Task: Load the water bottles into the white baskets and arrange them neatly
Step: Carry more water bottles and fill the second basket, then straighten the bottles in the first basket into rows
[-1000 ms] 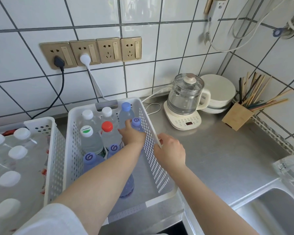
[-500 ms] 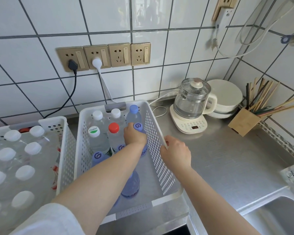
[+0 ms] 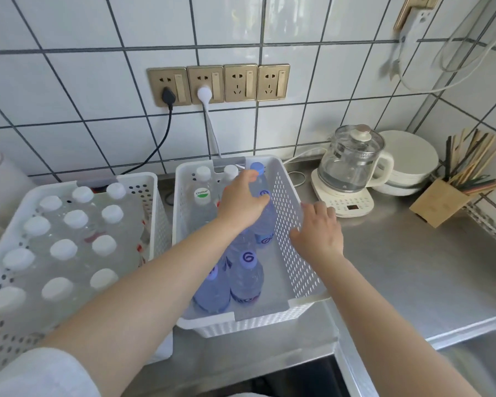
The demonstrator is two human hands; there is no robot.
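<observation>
A person stands at a steel kitchen counter (image 3: 413, 262), part-way through loading water bottles. The step in hand looks like tidying the right-hand white basket (image 3: 291, 213): several bottles stand in its back and left part, while its right front floor is bare. The left-hand white basket (image 3: 152, 196), just beside it, is packed with white-capped bottles (image 3: 63, 249).

The left hand (image 3: 242, 203) reaches into the right basket, fingers curled round the shoulder of a blue-tinted bottle (image 3: 262, 222) near the back right corner, beside a blue-capped bottle (image 3: 257, 167) and a green-labelled bottle (image 3: 202, 196). Two more purple-capped bottles (image 3: 248, 275) stand at the front left.

The right hand (image 3: 318, 233) rests on the basket's right rim, fingers bent over the edge, seemingly steadying it; how firmly it grips, I cannot tell.

The next move probably calls for setting the held bottle upright and snug against its neighbours, then shifting the front ones to close the rows.

A glass kettle (image 3: 351, 164) and a holder of chopsticks (image 3: 444, 199) stand well to the right
</observation>
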